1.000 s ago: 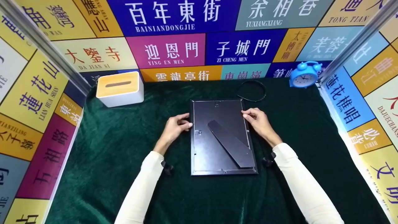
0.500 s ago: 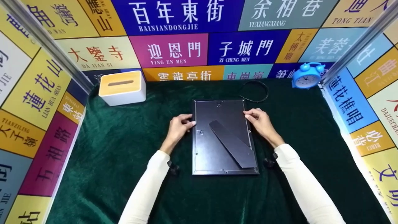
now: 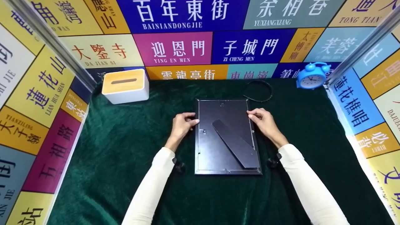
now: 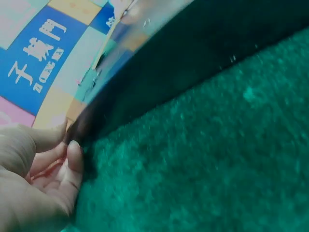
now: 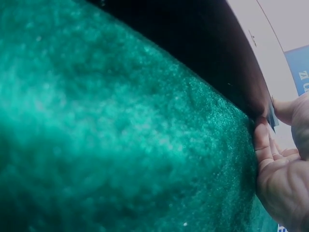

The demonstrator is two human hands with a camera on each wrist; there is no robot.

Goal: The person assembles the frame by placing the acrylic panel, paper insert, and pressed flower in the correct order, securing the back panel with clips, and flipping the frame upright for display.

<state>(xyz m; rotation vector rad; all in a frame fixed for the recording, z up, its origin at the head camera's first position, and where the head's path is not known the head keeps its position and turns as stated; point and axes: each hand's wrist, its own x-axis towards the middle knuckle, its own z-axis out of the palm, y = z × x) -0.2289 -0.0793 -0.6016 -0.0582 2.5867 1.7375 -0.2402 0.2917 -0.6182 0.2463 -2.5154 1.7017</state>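
A black picture frame (image 3: 206, 156) lies face down on dark green cloth, its backing upward. Its stand leg (image 3: 234, 143) runs slantwise across the back, folded nearly flat. At the upper left edge, my left hand (image 3: 181, 125) pinches the frame's side between thumb and fingers. Opposite it, my right hand (image 3: 264, 122) pinches the upper right edge, thumb on top. In the left wrist view the left thumb and fingers (image 4: 75, 157) meet at the frame's dark side. The right wrist view has the right fingers (image 5: 262, 140) against the frame's side, near the cloth.
A white tissue box (image 3: 129, 95) with a wooden lid stands at the back left. Behind the frame lies a thin black hoop (image 3: 271, 95). A blue alarm clock (image 3: 312, 76) is in the back right corner. Printed panels (image 3: 175, 48) wall the table's back and sides.
My left hand has edged slightly forward along the frame's left side and closer against it. The right hand keeps its place on the frame. The whole head view has shifted slightly.
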